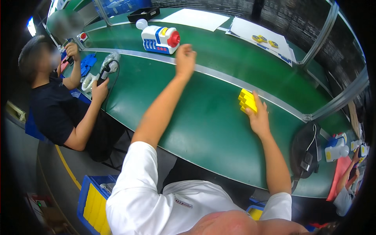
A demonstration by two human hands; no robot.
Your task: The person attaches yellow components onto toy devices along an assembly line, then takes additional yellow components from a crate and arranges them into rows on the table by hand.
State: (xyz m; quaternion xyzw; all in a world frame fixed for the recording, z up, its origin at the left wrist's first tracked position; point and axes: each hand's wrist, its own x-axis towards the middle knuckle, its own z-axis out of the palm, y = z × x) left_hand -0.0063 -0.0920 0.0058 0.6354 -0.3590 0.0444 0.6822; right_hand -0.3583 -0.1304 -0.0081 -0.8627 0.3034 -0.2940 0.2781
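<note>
My left hand [185, 60] is over the metal strip along the bench, its fingers loosely bent and nothing seen in them. Just beyond its fingertips stands a toy-like white plastic device [160, 39] with blue trim, a yellow top piece and a round red end facing my hand. A white round part sticks up at its far left. On the right, my right hand [259, 117] grips a small stack of yellow plastic blocks [247, 101] above the green bench top, with thumb and fingers around its right side. Part of the stack is hidden by the hand.
White sheets [258, 37] with yellow parts [266, 40] lie at the back right, a black tray [143, 15] at the back left. A black bag [305, 150] rests at the right. A co-worker [58, 98] sits at the left, holding a black tool [103, 74].
</note>
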